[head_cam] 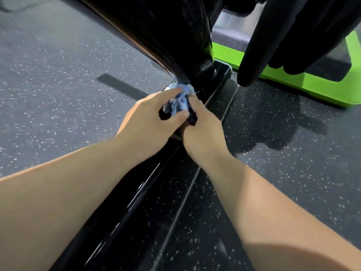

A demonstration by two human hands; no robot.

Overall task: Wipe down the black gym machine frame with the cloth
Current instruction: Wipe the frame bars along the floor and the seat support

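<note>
Gripping cloth (180, 99), frame (148, 184) joint, both hands

- No text, label, brand, number or sign can be read on the frame (136, 202), cloth (180, 98) or green base (322, 89).

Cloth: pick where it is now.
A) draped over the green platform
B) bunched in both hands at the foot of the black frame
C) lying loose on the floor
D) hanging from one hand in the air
B: the cloth is bunched between the left hand and right hand, against the foot of the frame.
</note>
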